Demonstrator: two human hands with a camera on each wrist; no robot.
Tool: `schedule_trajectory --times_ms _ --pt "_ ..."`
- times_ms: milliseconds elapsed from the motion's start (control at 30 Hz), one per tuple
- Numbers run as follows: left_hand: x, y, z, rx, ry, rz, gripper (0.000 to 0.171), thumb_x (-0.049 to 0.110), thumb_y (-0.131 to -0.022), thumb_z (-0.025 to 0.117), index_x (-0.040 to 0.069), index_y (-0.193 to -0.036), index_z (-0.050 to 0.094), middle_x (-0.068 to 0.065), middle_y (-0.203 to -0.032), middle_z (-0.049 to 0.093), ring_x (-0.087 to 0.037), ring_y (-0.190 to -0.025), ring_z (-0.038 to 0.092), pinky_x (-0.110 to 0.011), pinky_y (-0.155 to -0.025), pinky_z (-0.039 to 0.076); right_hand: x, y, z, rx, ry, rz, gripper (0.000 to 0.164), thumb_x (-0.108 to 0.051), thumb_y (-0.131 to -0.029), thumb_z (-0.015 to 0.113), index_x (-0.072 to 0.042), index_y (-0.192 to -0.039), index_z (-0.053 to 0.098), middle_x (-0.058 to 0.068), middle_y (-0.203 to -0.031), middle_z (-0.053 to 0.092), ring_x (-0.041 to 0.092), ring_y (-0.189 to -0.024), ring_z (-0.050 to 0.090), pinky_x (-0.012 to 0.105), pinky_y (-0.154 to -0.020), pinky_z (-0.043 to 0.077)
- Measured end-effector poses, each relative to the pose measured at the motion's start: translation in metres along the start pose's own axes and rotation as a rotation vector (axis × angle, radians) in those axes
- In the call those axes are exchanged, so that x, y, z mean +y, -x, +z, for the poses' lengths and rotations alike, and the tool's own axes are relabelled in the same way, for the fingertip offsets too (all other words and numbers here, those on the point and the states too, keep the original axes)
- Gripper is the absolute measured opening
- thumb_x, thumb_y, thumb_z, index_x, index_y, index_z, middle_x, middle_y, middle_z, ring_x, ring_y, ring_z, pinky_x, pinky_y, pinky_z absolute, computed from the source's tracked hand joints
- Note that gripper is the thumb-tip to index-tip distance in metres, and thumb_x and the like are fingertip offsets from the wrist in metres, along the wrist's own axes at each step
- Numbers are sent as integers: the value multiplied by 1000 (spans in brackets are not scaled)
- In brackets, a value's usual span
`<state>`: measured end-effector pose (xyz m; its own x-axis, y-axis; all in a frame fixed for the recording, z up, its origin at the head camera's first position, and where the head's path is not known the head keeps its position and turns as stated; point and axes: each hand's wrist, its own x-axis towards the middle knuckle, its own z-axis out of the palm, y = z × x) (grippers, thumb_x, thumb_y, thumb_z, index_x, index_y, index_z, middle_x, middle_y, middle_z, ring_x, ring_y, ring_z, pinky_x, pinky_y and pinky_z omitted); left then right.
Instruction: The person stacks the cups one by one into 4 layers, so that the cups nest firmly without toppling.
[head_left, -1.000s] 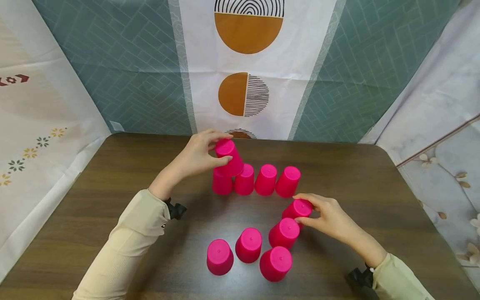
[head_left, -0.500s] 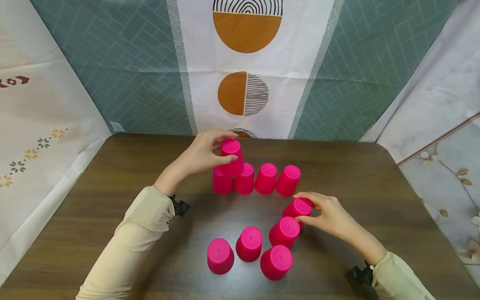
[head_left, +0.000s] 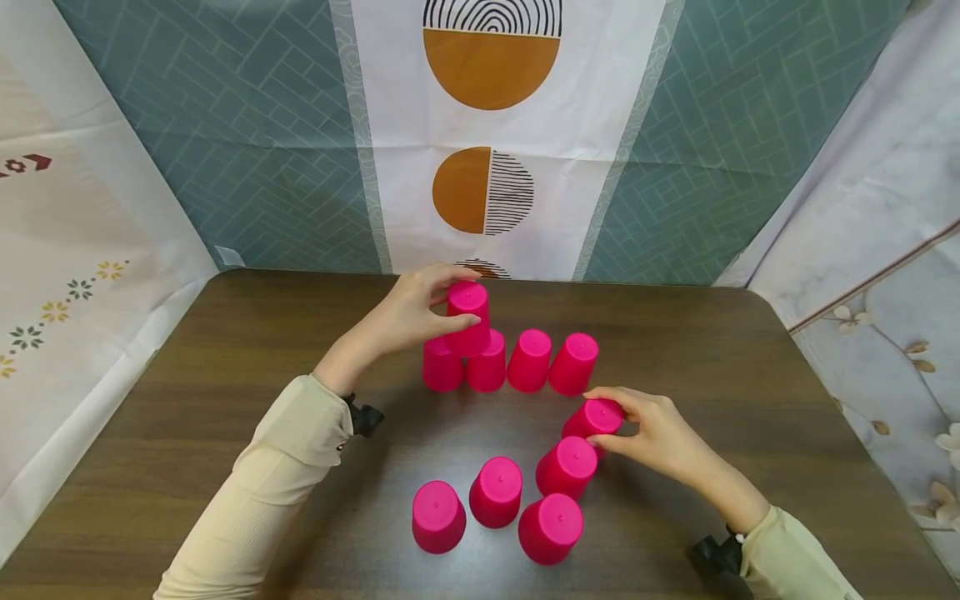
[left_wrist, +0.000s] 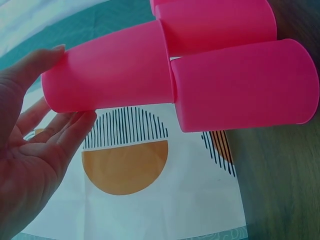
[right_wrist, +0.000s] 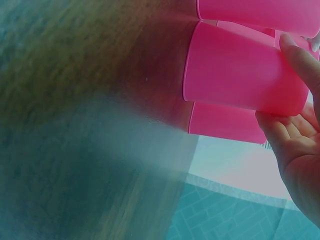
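Note:
My left hand (head_left: 405, 312) pinches an upturned pink plastic cup (head_left: 469, 321) between thumb and fingers near its base. In the left wrist view, this cup's rim (left_wrist: 167, 65) meets the bases of two cups below, straddling them. Those are the leftmost cup (head_left: 442, 368) and its neighbour (head_left: 486, 367) in the back row. Lower right, my right hand (head_left: 663, 435) grips another upturned cup (head_left: 596, 417) by its upper end. That cup's rim is down at the tabletop in the right wrist view, with a second cup (head_left: 567, 467) close in front of it.
Two more upturned cups, one middle (head_left: 529, 361) and one at the end (head_left: 574, 364), continue the back row. Nearer stand a left cup (head_left: 438, 518), a middle cup (head_left: 496, 493) and a right cup (head_left: 551, 530). Patterned cloth (head_left: 630, 208) hangs behind the brown table (head_left: 285, 321).
My left hand has shifted the held cup slightly right, and it has gone from tilted to more upright over the two cups. The right hand stays in place on its cup.

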<state>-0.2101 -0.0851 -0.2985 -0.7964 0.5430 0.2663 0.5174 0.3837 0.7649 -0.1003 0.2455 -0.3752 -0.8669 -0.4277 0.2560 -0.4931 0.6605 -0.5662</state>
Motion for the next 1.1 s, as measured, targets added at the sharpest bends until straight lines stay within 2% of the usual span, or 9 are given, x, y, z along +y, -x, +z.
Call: schedule_trajectory --times_ms 267,500,700,867,1033,1100 --pt "1 1 -1 -24 -24 -2 53 11 -78 75 6 -127 54 -7 -121 57 -18 -107 57 -31 -93 48 2 1 2 23 21 -10 55 -17 -63 86 -11 -114 63 -1 -103 67 4 -82 62 27 -73 56" --pt "0 4 0 -46 -114 -46 66 18 -77 77 13 -136 46 -5 -125 56 -20 -108 57 -36 -92 47 4 1 1 12 8 -9 55 -18 -63 86 -12 -113 63 -2 -102 67 2 -80 62 26 -73 56" --pt "-5 10 1 -34 -113 -52 73 20 -78 76 11 -140 40 -6 -135 48 -22 -119 50 -37 -102 41 3 0 1 0 -12 8 55 -17 -64 86 -10 -114 63 0 -105 66 4 -83 62 26 -75 55" --pt "-7 25 -4 23 -65 -78 76 18 -78 76 12 -142 35 -9 -136 46 -23 -121 51 -38 -105 37 2 1 2 8 -10 12 56 -16 -64 86 -9 -115 63 1 -106 66 6 -86 63 29 -75 55" --pt "8 54 -8 148 -3 -210 83 17 -79 75 16 -145 27 -11 -136 43 -28 -123 50 -42 -103 39 2 3 0 0 -22 8 57 -20 -67 84 -9 -118 62 2 -108 66 8 -87 64 28 -75 55" --pt "16 69 -7 173 9 -254 83 17 -78 76 17 -146 26 -12 -136 43 -29 -122 51 -45 -100 41 3 3 -1 5 -22 3 57 -23 -67 84 -10 -118 62 0 -108 66 7 -88 64 25 -75 54"
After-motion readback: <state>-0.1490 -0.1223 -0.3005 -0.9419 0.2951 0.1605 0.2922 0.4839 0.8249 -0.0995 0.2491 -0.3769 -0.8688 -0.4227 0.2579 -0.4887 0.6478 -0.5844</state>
